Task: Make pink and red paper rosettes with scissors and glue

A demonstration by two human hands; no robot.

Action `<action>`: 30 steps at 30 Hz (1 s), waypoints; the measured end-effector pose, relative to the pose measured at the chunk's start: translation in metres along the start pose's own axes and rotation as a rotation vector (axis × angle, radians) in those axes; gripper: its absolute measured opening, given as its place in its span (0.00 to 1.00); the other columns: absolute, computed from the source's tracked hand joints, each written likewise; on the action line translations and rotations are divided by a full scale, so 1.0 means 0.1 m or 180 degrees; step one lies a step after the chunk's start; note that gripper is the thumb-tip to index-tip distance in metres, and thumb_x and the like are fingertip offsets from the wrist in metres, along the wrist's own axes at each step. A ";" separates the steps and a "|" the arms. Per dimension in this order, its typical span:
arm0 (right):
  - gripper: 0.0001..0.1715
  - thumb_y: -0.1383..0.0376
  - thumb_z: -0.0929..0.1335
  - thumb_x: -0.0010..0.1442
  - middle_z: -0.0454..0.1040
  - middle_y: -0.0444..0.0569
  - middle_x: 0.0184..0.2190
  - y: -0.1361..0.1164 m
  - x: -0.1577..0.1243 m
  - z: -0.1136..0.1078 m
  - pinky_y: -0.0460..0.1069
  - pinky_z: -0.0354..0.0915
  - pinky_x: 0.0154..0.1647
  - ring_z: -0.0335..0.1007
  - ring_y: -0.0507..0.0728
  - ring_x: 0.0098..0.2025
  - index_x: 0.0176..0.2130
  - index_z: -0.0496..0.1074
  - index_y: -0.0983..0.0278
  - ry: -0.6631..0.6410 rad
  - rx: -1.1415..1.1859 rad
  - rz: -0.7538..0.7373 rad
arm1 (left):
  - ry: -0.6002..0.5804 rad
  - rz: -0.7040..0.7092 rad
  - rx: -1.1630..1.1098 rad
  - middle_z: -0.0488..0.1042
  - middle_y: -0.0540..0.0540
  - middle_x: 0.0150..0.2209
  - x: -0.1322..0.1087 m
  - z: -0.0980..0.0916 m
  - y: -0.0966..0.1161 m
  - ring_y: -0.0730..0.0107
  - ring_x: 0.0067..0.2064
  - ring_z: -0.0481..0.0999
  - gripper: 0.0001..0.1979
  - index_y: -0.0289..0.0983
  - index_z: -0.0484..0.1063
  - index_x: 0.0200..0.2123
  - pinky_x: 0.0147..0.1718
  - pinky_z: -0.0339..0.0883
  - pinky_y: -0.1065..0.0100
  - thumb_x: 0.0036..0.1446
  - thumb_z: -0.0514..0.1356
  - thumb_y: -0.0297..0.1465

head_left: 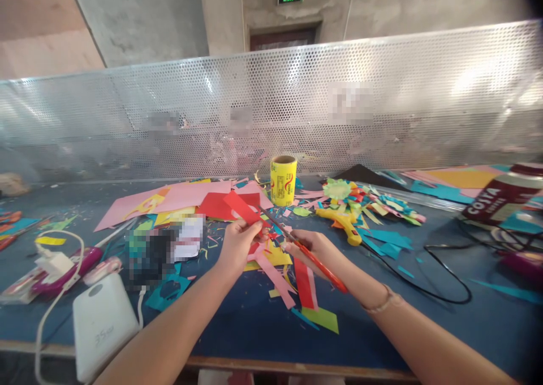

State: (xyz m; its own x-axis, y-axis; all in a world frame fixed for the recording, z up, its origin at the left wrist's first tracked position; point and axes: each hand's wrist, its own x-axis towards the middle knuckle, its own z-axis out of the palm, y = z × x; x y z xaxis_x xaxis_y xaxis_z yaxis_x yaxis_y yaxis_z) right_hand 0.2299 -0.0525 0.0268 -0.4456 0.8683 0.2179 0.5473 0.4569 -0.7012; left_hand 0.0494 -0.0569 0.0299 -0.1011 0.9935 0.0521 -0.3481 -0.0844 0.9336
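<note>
My left hand (241,239) pinches a strip of red paper (238,207) between thumb and fingers, above the middle of the table. In my right hand (311,249) is a pair of scissors (316,260) with orange-red handles. Their blades point up and left, close to the strip; whether they touch it I cannot tell. Beneath my hands lie pink paper strips (274,275), a red strip (304,283) and a green paper piece (321,319). Just beyond the strip a larger red sheet (210,205) lies on pink paper (169,197).
Behind my hands stands a yellow tape roll (283,181). A yellow glue gun (341,224) with a black cable lies right of it, near a pile of paper scraps (382,204). A white power bank (104,323) is front left, a Costa bottle (504,195) right. A perforated metal screen (271,108) closes the back.
</note>
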 end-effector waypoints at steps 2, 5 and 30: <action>0.21 0.50 0.61 0.56 0.56 0.40 0.16 0.02 0.02 -0.05 0.45 0.49 0.19 0.51 0.49 0.19 0.23 0.60 0.63 0.0225 -0.0193 0.0062 | -0.0078 -0.0042 0.0045 0.72 0.49 0.20 0.00 0.00 -0.01 0.75 0.22 0.70 0.10 0.32 0.71 0.22 0.25 0.64 0.71 0.41 0.65 0.34; 0.20 0.50 0.62 0.57 0.64 0.44 0.18 0.09 0.05 -0.14 0.46 0.54 0.22 0.60 0.52 0.20 0.27 0.64 0.63 0.0592 -0.0654 0.0157 | -0.0175 -0.0063 0.0307 0.71 0.49 0.20 0.01 -0.01 -0.04 0.74 0.23 0.70 0.10 0.33 0.71 0.21 0.26 0.65 0.71 0.43 0.64 0.35; 0.16 0.72 0.67 0.50 0.73 0.57 0.36 0.29 0.04 -0.05 0.47 0.56 0.31 0.70 0.61 0.38 0.41 0.65 0.68 -0.0338 -0.1138 0.0650 | -0.1191 -0.0656 0.2238 0.72 0.51 0.17 -0.06 -0.02 -0.05 0.69 0.21 0.73 0.14 0.36 0.68 0.30 0.21 0.63 0.72 0.35 0.55 0.19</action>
State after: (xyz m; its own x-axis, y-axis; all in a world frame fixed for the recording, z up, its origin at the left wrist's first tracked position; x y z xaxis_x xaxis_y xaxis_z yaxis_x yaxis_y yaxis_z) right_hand 0.2473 -0.0348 0.0105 -0.3629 0.9317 0.0146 0.8348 0.3320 -0.4391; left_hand 0.0500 -0.0622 0.0242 0.2617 0.9541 -0.1459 0.3518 0.0465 0.9349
